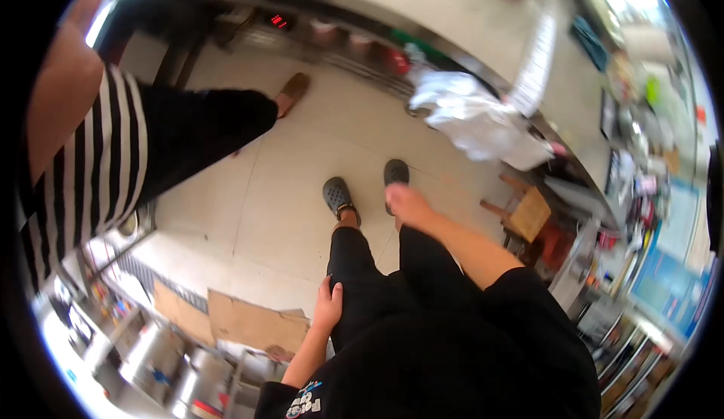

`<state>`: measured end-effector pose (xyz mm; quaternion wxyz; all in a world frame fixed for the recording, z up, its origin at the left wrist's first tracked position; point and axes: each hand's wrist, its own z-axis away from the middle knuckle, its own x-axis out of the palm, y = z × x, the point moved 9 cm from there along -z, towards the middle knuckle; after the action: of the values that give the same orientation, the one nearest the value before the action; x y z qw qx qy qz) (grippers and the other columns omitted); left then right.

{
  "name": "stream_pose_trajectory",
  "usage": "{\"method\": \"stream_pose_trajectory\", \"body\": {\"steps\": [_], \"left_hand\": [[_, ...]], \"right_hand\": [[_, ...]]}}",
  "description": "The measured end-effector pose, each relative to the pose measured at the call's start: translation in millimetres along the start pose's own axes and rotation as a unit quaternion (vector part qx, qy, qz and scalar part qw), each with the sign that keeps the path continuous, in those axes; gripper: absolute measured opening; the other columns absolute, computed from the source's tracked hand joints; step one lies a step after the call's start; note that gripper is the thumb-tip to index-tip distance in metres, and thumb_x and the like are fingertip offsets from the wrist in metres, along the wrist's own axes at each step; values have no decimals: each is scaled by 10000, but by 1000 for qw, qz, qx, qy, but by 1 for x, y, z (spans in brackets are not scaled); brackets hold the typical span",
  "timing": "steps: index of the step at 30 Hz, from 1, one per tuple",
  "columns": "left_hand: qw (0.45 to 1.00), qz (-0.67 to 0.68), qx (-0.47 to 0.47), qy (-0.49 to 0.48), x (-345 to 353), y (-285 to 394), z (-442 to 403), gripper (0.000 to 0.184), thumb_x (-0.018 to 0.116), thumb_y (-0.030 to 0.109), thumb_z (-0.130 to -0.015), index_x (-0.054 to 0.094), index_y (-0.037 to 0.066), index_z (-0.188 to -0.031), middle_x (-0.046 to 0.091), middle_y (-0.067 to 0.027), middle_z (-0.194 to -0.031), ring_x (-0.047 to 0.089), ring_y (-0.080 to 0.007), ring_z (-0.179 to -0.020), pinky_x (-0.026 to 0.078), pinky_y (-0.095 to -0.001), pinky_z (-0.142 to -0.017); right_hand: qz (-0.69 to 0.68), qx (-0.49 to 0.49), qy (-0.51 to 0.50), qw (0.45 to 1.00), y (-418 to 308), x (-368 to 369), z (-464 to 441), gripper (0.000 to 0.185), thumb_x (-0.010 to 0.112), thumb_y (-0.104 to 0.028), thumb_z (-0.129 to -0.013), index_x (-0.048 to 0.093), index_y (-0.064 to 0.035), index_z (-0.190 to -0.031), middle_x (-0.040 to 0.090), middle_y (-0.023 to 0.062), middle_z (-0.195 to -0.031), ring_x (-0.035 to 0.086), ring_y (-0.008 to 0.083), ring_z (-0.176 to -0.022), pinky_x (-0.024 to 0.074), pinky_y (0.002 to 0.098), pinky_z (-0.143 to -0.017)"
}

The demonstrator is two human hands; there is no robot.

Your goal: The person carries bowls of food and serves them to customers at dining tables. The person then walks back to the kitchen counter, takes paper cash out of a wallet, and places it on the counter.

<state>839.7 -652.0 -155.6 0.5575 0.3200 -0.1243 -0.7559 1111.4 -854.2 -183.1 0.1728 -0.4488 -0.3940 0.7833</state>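
Note:
My left hand (327, 307) hangs beside the thigh of my black shorts, with nothing visible in it; its fingers are partly seen. Held out in front of my body above the floor is my right hand (405, 203), blurred, with its fingers curled in and overlapping one grey clog (396, 171). Whether it holds anything is too smeared to tell. The other grey clog (338, 196) stands on the tiled floor (279, 162).
A person in a striped top (113, 140) stands at the left. White plastic bags (471, 113) hang from the counter (445, 4). A wooden stool (528, 211) is at the right, cardboard (253, 325) at the lower left, metal pots (154, 359) beyond it.

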Motion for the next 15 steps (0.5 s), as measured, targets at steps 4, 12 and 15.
{"method": "stream_pose_trajectory", "body": {"steps": [4, 12, 15], "left_hand": [[994, -93, -16, -61, -14, -3, 4, 558, 412, 431, -933, 410, 19, -1308, 471, -253, -1282, 427, -394, -1214, 350, -427, -1008], [964, -246, 21, -94, -8, 2, 16, 463, 460, 374, -908, 535, 3, -1175, 572, -248, -1137, 523, -393, -1094, 412, -444, -929], [962, -257, 60, -76, -6, 0, 38, 428, 480, 346, -895, 565, -5, -1125, 589, -245, -1100, 538, -389, -1066, 424, -445, -908]], "right_hand": [[237, 109, -192, 946, 3, 28, 151, 210, 554, -203, -831, 627, -38, -937, 599, 157, -958, 571, 338, -923, 471, 449, -788], [94, 231, -206, 946, 24, 47, 300, 267, 594, -281, -819, 629, -63, -970, 610, 140, -1001, 570, 330, -984, 462, 436, -841], [62, 238, -198, 949, 11, 78, 342, 267, 593, -288, -819, 629, -81, -984, 608, 138, -1027, 581, 327, -981, 473, 431, -836]]}}
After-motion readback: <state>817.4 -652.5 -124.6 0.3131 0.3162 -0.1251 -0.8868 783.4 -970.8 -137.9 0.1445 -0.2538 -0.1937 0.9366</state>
